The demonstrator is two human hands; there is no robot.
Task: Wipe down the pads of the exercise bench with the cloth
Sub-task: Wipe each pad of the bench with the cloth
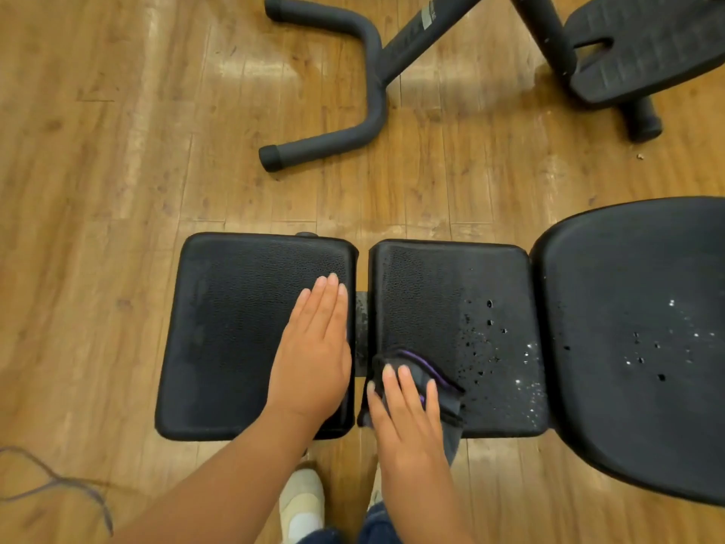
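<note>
Left hand (314,347): flat and open, fingers straight and together, palm resting on the left pad (235,335) near its right edge.
Right hand (408,410): fingers spread and nearly straight, pressing the cloth (427,371) down.
Cloth: dark grey with purple trim, bunched on the near left corner of the middle pad (451,308).
Middle pad: water droplets on its right half.
Seat pad (635,308): droplets scattered.

The right hand (408,410) covers most of the dark cloth (439,380); the large pad (635,347) runs off the right edge; both forearms and a pale shoe (302,504) are cut off at the bottom; the bench frame stays mostly hidden beneath the pads.
</note>
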